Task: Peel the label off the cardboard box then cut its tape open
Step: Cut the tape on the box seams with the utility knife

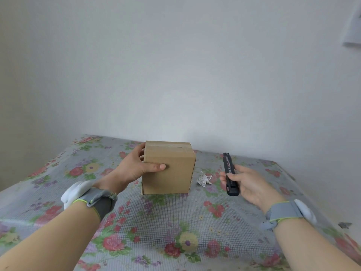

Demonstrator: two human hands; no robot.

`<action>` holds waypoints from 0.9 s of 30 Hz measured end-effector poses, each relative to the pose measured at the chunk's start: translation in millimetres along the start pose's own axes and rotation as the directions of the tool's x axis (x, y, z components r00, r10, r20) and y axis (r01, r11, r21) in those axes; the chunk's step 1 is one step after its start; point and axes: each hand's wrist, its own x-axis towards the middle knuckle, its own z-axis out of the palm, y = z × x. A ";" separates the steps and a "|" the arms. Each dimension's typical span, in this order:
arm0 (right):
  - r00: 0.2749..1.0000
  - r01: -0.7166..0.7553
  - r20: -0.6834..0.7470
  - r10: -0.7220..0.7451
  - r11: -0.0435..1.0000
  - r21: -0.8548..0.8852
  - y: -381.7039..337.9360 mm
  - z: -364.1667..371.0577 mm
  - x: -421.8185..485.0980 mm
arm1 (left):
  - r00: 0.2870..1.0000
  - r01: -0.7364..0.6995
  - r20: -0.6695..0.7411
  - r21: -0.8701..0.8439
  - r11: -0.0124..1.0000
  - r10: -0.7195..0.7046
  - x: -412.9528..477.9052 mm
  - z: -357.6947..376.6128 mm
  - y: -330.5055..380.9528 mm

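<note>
I seem to be at home, in a plain room: the table (254, 249) wears a flowered cloth (156, 222) with a fine grid, pushed into a corner of bare white walls (175, 65).

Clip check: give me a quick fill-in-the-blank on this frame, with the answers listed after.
1. The left hand grips the cardboard box with its ____ pressed on the near face.
2. The right hand holds a ____ utility knife.
3. The crumpled label lies on the tablecloth between the cardboard box and the ____ hand.
Missing words: thumb, black, right.
</note>
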 end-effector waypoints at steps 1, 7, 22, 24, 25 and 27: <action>1.000 0.018 -0.001 -0.018 1.000 -0.003 1.4 0.4 0.5 | 1.000 0.002 -0.004 0.003 1.000 -0.002 0.0 -0.1 0.1; 0.990 0.136 -0.023 -0.138 0.989 -0.061 4.7 2.5 0.7 | 1.000 0.016 -0.003 0.021 1.000 -0.016 0.6 -0.2 1.5; 0.913 0.372 0.025 -0.407 0.805 -0.462 -13.8 22.2 -11.7 | 0.988 -0.120 -0.063 0.242 0.963 0.139 -2.2 6.0 25.2; 0.851 0.465 0.081 -0.518 0.675 -0.573 -19.5 29.4 -15.4 | 0.976 -0.191 -0.039 0.322 0.927 0.215 -3.1 10.1 34.8; 0.815 0.508 0.118 -0.568 0.600 -0.618 -22.2 34.6 -17.1 | 0.969 -0.217 -0.031 0.364 0.906 0.244 -3.4 10.6 37.7; 0.744 0.569 0.197 -0.639 0.450 -0.688 -27.5 45.0 -21.7 | 0.962 -0.237 -0.022 0.431 0.871 0.273 -2.4 11.4 40.7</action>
